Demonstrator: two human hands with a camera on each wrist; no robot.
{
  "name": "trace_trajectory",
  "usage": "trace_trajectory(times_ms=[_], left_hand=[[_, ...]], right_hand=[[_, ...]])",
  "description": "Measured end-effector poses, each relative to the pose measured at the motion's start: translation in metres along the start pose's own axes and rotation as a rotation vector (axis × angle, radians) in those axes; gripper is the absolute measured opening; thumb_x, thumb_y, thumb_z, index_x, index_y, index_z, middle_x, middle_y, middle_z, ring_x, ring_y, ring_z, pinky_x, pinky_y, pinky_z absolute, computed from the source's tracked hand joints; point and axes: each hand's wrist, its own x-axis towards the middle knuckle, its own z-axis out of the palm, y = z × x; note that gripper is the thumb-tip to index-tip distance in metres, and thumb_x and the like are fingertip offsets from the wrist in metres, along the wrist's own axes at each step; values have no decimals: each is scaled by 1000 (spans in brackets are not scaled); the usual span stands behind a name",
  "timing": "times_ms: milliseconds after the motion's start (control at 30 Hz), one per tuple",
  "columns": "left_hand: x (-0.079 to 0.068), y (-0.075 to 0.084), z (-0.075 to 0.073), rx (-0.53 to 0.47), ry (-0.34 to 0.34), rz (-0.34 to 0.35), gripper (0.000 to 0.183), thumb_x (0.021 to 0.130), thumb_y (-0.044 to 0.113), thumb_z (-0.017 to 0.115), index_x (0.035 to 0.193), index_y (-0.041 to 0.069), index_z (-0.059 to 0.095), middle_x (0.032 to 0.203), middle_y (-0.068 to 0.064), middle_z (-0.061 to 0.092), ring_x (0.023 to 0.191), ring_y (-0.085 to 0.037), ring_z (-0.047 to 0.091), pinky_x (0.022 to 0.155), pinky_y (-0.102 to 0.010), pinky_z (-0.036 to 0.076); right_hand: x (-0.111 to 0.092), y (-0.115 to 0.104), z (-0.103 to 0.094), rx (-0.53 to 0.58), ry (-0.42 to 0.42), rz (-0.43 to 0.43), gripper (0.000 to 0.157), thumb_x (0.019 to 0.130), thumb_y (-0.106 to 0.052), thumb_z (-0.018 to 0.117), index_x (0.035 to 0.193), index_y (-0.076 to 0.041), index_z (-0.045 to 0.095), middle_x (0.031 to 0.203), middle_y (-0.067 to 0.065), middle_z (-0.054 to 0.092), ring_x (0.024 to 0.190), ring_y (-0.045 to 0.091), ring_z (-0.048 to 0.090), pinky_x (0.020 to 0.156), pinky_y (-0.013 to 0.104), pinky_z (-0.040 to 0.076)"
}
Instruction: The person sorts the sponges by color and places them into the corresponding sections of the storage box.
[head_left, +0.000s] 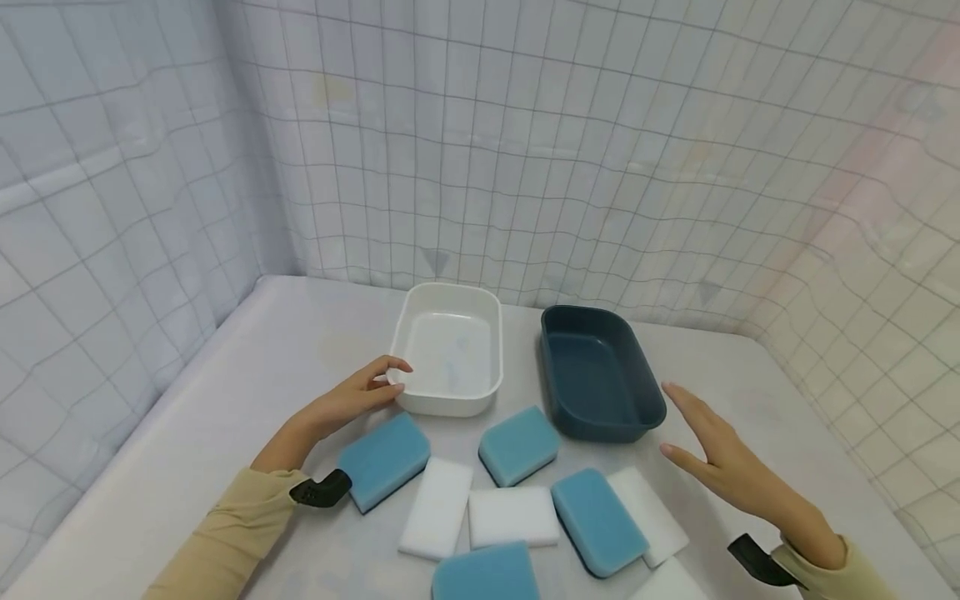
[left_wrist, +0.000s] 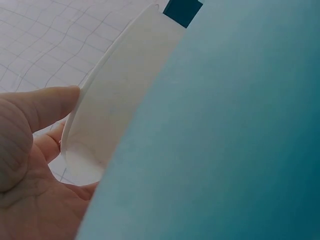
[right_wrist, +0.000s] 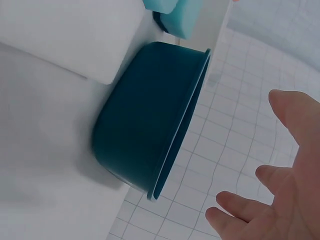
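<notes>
Nearest lay blue sponges (head_left: 600, 522) and white sponge blocks (head_left: 513, 517), likely soft, squeezable by the sides. Right hand (head_left: 726, 464), fingers spread, held nothing, just beside the far right teal tub (head_left: 603, 429). Left hand (head_left: 349, 400) pinched the white tub (head_left: 447, 407), left of it, by the near-left rim. Judged tubs stiff, light, slick; rims the surest hold.

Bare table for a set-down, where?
Table left of the white tub, beyond the left hand; right of the navy tub, beyond the right hand. Narrow strip between tubs. Crowded in front: blue sponges, white blocks.
</notes>
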Motion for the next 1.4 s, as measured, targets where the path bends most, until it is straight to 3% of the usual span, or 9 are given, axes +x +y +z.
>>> trace_trajectory(times_ms=[133,267,367,433,567,733,1067,1200,1400], left_hand=[[1,0,2,6,0,2,46,94,37,50,132,14,35,114,-13,48,102,-22,50,86,-32,39],[1,-1,1,16,13,-5,44,94,36,50,131,15,36,118,-11,46,105,-23,50,87,-32,39],[1,-1,0,15,12,-2,45,94,36,50,131,14,36,118,-13,46,105,-24,49,86,-33,39],[1,0,0,10,14,-1,46,94,36,51,131,14,36,118,-13,47,105,-24,49,86,-32,39],[1,1,-1,3,12,10,46,94,35,51,131,12,36,118,-15,47,104,-24,50,86,-33,39],[1,0,-1,1,20,9,44,94,32,51,131,11,37,121,-16,45,105,-26,50,86,-33,39],[1,0,2,-13,30,5,44,95,34,50,131,12,37,129,-19,43,112,-27,49,90,-34,40],[1,1,2,-22,33,8,44,95,34,49,131,11,37,129,-19,42,114,-27,49,93,-34,41],[-1,3,1,-7,35,-18,43,95,34,49,130,12,37,130,-17,41,115,-28,47,93,-37,40]], right_hand=[[-9,-8,3,-14,2,12,74,88,-21,62,147,-20,19,147,13,31,134,-9,17,99,1,14],[-17,-20,12,-22,-49,37,72,88,-27,61,147,-21,21,145,5,34,133,8,30,101,31,37],[-23,-27,22,15,-93,42,72,88,-27,62,147,-22,21,144,4,34,129,21,35,92,55,40],[-26,-32,29,42,-122,52,72,88,-28,61,147,-25,21,144,4,34,127,25,36,91,57,40],[-30,-39,38,31,-154,42,72,87,-34,62,146,-28,22,144,2,35,126,24,38,91,55,42],[-32,-45,42,-24,-193,7,71,87,-42,59,146,-25,23,144,-4,34,127,14,39,93,39,46],[-31,-57,51,102,-433,50,70,89,-51,50,147,-28,18,149,7,22,132,28,31,96,37,43],[-29,-58,55,79,-435,28,70,88,-52,51,146,-29,20,147,10,22,131,30,32,93,39,44],[-30,-63,60,9,-366,-37,71,86,-54,54,144,-25,26,144,11,25,126,28,36,89,36,45]])
